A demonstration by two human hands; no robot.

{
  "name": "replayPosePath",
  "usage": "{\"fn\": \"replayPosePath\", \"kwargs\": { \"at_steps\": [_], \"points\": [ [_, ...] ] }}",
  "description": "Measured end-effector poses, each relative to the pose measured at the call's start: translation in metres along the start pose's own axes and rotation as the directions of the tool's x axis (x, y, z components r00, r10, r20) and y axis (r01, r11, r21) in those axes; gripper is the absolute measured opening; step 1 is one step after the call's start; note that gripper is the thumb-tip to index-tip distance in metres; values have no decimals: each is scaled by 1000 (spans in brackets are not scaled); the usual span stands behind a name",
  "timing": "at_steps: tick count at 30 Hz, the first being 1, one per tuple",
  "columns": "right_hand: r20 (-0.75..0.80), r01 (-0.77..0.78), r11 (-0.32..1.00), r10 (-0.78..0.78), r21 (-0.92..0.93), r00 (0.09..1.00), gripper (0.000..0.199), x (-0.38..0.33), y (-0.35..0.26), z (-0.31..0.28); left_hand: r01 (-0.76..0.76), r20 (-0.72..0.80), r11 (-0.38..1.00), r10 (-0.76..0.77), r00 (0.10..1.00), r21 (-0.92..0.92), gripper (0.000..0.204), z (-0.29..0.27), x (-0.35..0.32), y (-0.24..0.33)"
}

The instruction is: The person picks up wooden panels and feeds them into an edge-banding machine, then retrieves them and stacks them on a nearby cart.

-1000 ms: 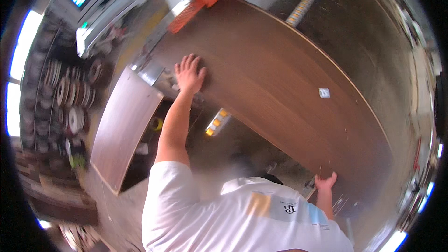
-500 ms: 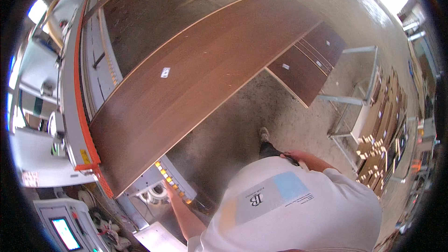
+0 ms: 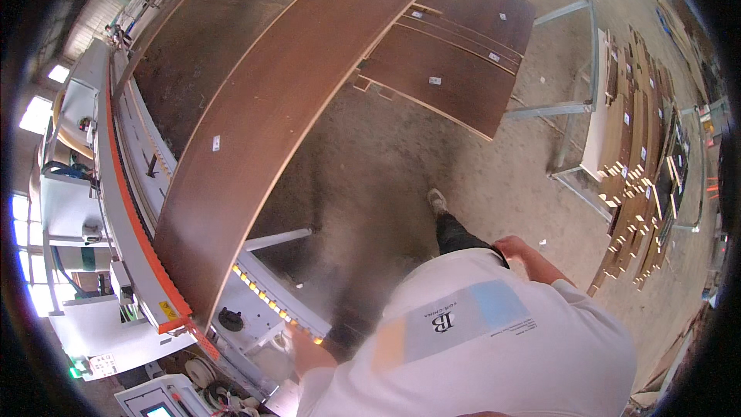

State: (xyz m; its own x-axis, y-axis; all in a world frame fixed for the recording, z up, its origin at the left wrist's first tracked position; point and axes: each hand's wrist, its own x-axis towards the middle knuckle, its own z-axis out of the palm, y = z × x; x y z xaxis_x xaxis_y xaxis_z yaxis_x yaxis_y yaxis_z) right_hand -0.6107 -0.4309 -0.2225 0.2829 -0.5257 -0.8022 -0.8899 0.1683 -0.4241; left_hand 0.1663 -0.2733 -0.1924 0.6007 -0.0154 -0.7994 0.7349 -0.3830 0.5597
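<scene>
A long brown wood panel (image 3: 262, 100) with a small white label lies across the left side, its near end against the orange-edged machine (image 3: 147, 239). My left hand (image 3: 297, 340) is low beside the rail of yellow rollers (image 3: 262, 292), close to a whitish part under the panel's near corner. Blur and the rail hide what its fingers do. At my waist, over the dark trousers, rests my right hand (image 3: 511, 249). Its fingers curl down out of sight, so whether they hold anything is hidden.
Several smaller brown panels (image 3: 455, 54) lie by the long panel's far right side. A grey metal frame (image 3: 552, 108) stands right of them, beside stacks of brown strips (image 3: 637, 139). A control box with a screen (image 3: 158, 405) sits at the lower left.
My view has turned and shifted, so the panels appear farther left and up, and more of the strip stacks shows. Both hands stay in about the same places beside me.
</scene>
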Motion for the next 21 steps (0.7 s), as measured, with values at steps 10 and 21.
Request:
{"fn": "replayPosePath", "kwargs": {
  "at_steps": [10,21],
  "points": [
    [-40,135,893,-168,-429,985,18,-5,51,-41,48,23,998,-49,999,35,58,-7,10,-10],
    [-410,93,974,0,208,912,43,68,-118,-112,-493,-202,583,753,627,646,34,57,-82,18]
  ]
}}
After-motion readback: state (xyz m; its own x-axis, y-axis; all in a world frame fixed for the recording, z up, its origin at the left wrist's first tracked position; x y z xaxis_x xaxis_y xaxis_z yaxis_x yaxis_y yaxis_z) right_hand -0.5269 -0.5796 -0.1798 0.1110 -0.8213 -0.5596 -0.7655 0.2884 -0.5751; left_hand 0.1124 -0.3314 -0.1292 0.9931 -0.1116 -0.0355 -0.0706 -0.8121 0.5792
